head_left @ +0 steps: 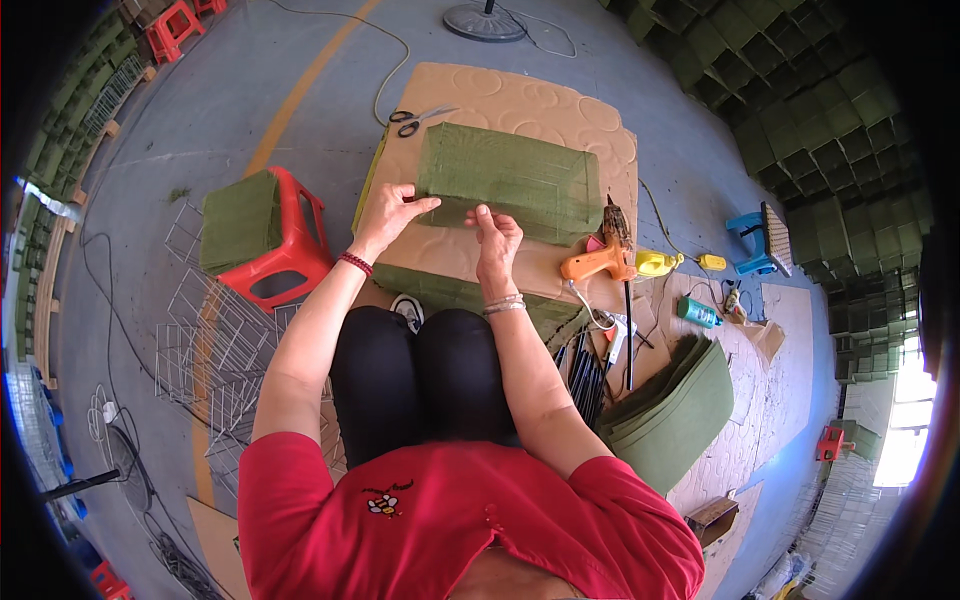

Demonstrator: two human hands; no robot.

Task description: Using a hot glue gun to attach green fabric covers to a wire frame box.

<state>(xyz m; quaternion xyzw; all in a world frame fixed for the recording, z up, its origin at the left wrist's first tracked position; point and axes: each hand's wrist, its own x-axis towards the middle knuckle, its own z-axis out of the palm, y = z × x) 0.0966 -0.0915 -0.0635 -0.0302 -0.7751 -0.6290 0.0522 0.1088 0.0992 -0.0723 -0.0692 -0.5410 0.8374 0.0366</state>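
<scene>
Though apart, two hands [388,215] [497,245] at one panel [510,178]

Window [908,410]: blown out white over on the right, daylight glaring in
Floor [210,110]: bright, evenly lit, shadows soft
Green stacks [820,170]: dimmer, their hollows nearly black
Cardboard [520,90]: clear, in focus
Outer rim: lines bowed, details soft, bluish fringing, corners black

Two hands [382,218], one scissors [408,124], one orange glue gun [598,263], one teal bottle [698,312], one red bracelet [356,263].
</scene>
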